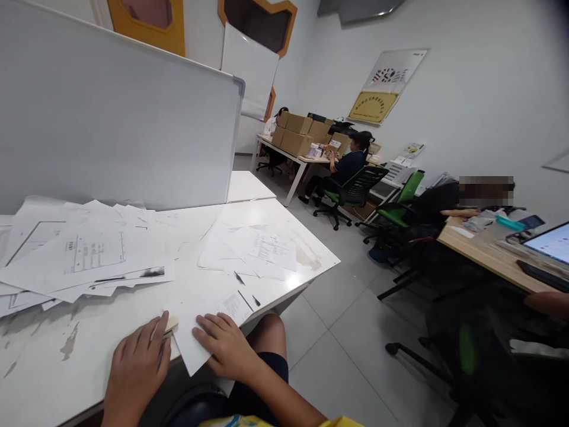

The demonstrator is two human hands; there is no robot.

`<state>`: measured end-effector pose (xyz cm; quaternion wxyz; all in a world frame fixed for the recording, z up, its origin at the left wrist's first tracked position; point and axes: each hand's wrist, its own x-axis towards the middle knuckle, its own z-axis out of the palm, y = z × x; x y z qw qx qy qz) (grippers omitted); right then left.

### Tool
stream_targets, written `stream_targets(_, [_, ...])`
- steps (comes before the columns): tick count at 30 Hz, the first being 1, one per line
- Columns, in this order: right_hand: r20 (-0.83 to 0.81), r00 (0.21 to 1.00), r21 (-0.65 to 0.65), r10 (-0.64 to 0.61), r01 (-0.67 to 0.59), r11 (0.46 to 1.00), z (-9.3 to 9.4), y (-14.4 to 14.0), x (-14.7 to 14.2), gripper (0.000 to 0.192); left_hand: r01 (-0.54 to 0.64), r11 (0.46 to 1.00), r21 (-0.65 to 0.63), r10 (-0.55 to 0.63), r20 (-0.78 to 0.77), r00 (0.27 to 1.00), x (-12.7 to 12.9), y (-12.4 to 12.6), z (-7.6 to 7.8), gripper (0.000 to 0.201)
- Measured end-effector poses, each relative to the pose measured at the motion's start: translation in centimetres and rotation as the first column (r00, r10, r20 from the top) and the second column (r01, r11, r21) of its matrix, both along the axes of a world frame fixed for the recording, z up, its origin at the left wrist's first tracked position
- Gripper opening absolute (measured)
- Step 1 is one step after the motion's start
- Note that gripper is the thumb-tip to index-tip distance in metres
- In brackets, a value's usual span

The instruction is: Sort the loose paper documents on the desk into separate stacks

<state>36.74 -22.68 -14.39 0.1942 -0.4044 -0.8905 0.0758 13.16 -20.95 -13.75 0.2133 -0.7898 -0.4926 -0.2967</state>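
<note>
My left hand [136,365] rests at the near edge of the white table [40,367], fingers closed over a pale flat stick [171,324] that pokes out to the right. My right hand [226,344] lies flat on a white sheet of paper [208,323] at the table's front edge, fingers spread and pressing it down. The sheet carries a small printed label near my fingertips. A loose pile of printed sheets [84,255] covers the table's left, and another pile [253,249] lies in the middle right.
A large whiteboard [115,118] stands along the table's far side. A person sits at a desk with cardboard boxes [297,133] at the back. Green office chairs [355,190] stand on the tiled floor. At right are a wooden desk [484,252] and a laptop [549,243].
</note>
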Motion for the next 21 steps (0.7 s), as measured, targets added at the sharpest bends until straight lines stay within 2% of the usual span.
stream_targets(5, [0.007,1.000,-0.031,0.013,-0.013,0.999,0.3,0.0,-0.4,0.060,0.001,1.000,0.026,-0.001,-0.013,1.000,-0.1,0.1,-0.1,0.069])
stream_targets(9, [0.005,1.000,-0.030,0.013,-0.013,0.999,0.3,-0.1,-1.0,0.060,0.028,0.999,0.026,-0.028,0.008,1.000,-0.4,0.1,0.0,0.058])
stream_targets(16, [-0.014,0.999,-0.019,-0.037,0.037,0.999,0.2,0.1,-1.6,0.060,0.034,0.998,-0.055,-0.028,0.101,0.995,-0.2,0.1,0.1,0.046])
stream_targets(21, [0.028,0.999,-0.008,-0.047,0.047,0.999,1.1,0.4,-1.6,0.058,-0.020,0.988,-0.155,0.038,0.111,0.993,0.7,0.0,0.4,0.047])
